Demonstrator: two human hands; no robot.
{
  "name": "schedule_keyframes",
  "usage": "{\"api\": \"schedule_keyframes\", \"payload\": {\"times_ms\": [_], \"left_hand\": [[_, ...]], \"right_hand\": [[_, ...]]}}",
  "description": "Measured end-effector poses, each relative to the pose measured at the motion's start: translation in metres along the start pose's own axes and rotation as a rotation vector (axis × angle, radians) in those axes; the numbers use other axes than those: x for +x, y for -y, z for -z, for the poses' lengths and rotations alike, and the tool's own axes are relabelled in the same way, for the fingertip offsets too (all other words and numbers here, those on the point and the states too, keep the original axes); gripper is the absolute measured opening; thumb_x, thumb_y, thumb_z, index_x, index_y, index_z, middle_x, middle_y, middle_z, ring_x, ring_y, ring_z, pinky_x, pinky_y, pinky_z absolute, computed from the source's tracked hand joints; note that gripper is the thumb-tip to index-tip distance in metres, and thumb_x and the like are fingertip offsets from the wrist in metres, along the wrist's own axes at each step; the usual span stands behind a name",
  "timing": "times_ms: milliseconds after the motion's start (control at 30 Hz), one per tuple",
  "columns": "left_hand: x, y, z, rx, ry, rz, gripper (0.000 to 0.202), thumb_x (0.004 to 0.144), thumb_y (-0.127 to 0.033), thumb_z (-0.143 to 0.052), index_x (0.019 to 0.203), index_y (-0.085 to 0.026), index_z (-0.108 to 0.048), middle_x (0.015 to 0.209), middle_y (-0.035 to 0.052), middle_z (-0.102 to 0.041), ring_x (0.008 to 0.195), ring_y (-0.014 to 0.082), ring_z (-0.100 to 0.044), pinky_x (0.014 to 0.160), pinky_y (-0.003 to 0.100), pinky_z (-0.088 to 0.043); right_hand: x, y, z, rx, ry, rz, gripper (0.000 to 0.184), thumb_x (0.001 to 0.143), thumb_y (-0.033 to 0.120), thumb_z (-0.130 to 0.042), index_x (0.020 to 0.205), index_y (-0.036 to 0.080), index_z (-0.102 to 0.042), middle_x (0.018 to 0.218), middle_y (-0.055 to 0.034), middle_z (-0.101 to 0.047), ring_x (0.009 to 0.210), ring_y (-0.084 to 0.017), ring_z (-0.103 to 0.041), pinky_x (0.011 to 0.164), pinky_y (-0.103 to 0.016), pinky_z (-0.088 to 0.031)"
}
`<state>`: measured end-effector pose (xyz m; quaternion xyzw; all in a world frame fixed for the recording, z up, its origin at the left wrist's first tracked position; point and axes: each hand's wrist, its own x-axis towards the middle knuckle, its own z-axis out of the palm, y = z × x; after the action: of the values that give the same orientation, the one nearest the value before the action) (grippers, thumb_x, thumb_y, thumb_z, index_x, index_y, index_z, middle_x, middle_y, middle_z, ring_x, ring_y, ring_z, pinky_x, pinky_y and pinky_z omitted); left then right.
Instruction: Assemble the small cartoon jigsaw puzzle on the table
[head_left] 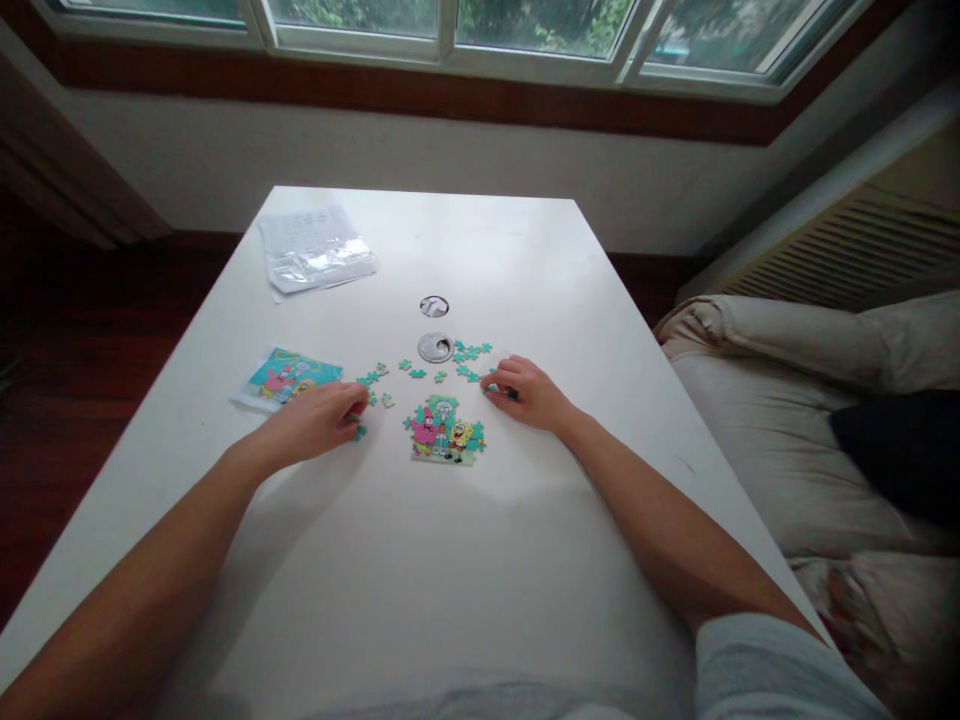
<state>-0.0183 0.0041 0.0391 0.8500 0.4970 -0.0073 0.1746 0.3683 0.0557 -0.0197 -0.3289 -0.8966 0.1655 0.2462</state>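
A partly joined jigsaw puzzle (pixel 442 432) with pink, yellow and teal cartoon figures lies on the white table between my hands. My left hand (pixel 326 418) is to its left, fingers curled together close to loose teal puzzle pieces (pixel 371 379); what the fingertips pinch, if anything, is hidden. To the upper right of the joined part, my right hand (pixel 529 392) rests low with bent fingers drawn together at another group of teal pieces (pixel 469 374). Whatever they grip is too small to make out. Beside my left hand lies a picture card (pixel 289 376) showing the same figures.
Farther back on the white table (pixel 450 560) are a clear plastic bag (pixel 319 250) with paper, a round hole (pixel 434 306) and a grey round cap (pixel 435 347). More loose pieces lie near the cap. A beige sofa (pixel 750 430) stands along the right side, windows beyond.
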Motion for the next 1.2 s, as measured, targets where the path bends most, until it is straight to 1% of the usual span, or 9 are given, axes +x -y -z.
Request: {"api": "schedule_keyframes", "payload": {"times_ms": [133, 267, 367, 467, 667, 800, 900, 1000, 1200], "left_hand": [[0.002, -0.003, -0.002, 0.003, -0.015, -0.01, 0.009, 0.087, -0.021, -0.051, 0.091, -0.025, -0.059, 0.085, 0.0019, -0.066, 0.08, 0.0214, -0.061, 0.069, 0.031, -0.039], [0.005, -0.009, -0.006, -0.061, -0.122, -0.03, 0.029, 0.094, -0.023, -0.048, 0.114, -0.028, -0.068, 0.103, 0.0026, -0.073, 0.09, 0.0205, -0.066, 0.077, 0.03, -0.045], [0.009, -0.016, -0.013, -0.113, -0.224, -0.034, 0.026, 0.097, -0.026, -0.048, 0.107, -0.027, -0.072, 0.105, 0.003, -0.074, 0.093, 0.0208, -0.067, 0.08, 0.031, -0.047], [0.014, -0.024, -0.022, -0.248, -0.292, 0.05, 0.02, 0.096, -0.031, -0.054, 0.1, -0.024, -0.072, 0.093, 0.0019, -0.075, 0.082, 0.0184, -0.067, 0.075, 0.029, -0.048], [0.024, -0.04, -0.037, -0.483, -0.339, 0.146, 0.014, 0.092, -0.036, -0.062, 0.092, -0.023, -0.068, 0.078, -0.002, -0.071, 0.067, 0.0142, -0.062, 0.065, 0.027, -0.045], [0.029, -0.044, -0.045, -0.585, -0.36, 0.123, 0.019, 0.094, -0.034, -0.06, 0.106, -0.024, -0.069, 0.079, -0.0022, -0.07, 0.065, 0.0132, -0.061, 0.064, 0.026, -0.046], [0.031, -0.043, -0.049, -0.578, -0.385, 0.07, 0.025, 0.096, -0.031, -0.057, 0.116, -0.026, -0.072, 0.09, -0.0007, -0.072, 0.073, 0.0136, -0.063, 0.071, 0.026, -0.049], [0.033, -0.043, -0.051, -0.549, -0.418, 0.07, 0.019, 0.093, -0.03, -0.061, 0.103, -0.025, -0.076, 0.093, 0.0001, -0.075, 0.083, 0.0156, -0.068, 0.078, 0.027, -0.05], [0.036, -0.041, -0.055, -0.441, -0.383, 0.08, 0.015, 0.093, -0.031, -0.065, 0.098, -0.026, -0.078, 0.087, -0.0011, -0.077, 0.079, 0.0165, -0.067, 0.077, 0.029, -0.049]], "right_hand": [[0.0, 0.0, 0.0, -0.004, 0.001, 0.001, 0.015, 0.099, 0.031, -0.058, 0.103, 0.024, -0.071, 0.08, -0.004, -0.06, 0.078, -0.021, -0.052, 0.078, -0.037, -0.041], [0.0, 0.0, -0.001, -0.008, 0.001, 0.0, 0.015, 0.1, 0.031, -0.057, 0.104, 0.025, -0.07, 0.08, -0.0041, -0.06, 0.079, -0.021, -0.052, 0.078, -0.037, -0.041], [0.001, 0.002, -0.001, -0.028, 0.0, 0.003, 0.015, 0.1, 0.031, -0.057, 0.103, 0.024, -0.07, 0.08, -0.0041, -0.059, 0.079, -0.021, -0.052, 0.08, -0.037, -0.04], [0.001, 0.004, -0.002, -0.049, 0.003, 0.017, 0.016, 0.101, 0.031, -0.056, 0.101, 0.024, -0.07, 0.079, -0.004, -0.059, 0.08, -0.021, -0.052, 0.081, -0.038, -0.04], [0.004, 0.011, -0.004, -0.052, -0.005, 0.029, 0.017, 0.101, 0.031, -0.056, 0.097, 0.024, -0.07, 0.077, -0.0036, -0.06, 0.079, -0.021, -0.053, 0.08, -0.038, -0.038], [0.006, 0.018, -0.005, -0.051, -0.002, 0.041, 0.017, 0.101, 0.03, -0.056, 0.094, 0.023, -0.069, 0.076, -0.0035, -0.061, 0.079, -0.021, -0.053, 0.08, -0.038, -0.037], [0.006, 0.022, -0.006, -0.057, 0.003, 0.046, 0.017, 0.101, 0.03, -0.056, 0.093, 0.023, -0.069, 0.078, -0.004, -0.062, 0.081, -0.021, -0.054, 0.08, -0.038, -0.036], [0.007, 0.025, -0.006, -0.055, 0.003, 0.056, 0.016, 0.101, 0.029, -0.056, 0.093, 0.022, -0.069, 0.078, -0.004, -0.063, 0.081, -0.021, -0.055, 0.08, -0.037, -0.036], [0.009, 0.027, -0.009, -0.043, -0.005, 0.077, 0.015, 0.1, 0.028, -0.057, 0.092, 0.022, -0.068, 0.079, -0.0041, -0.065, 0.081, -0.021, -0.056, 0.08, -0.037, -0.037]]}}
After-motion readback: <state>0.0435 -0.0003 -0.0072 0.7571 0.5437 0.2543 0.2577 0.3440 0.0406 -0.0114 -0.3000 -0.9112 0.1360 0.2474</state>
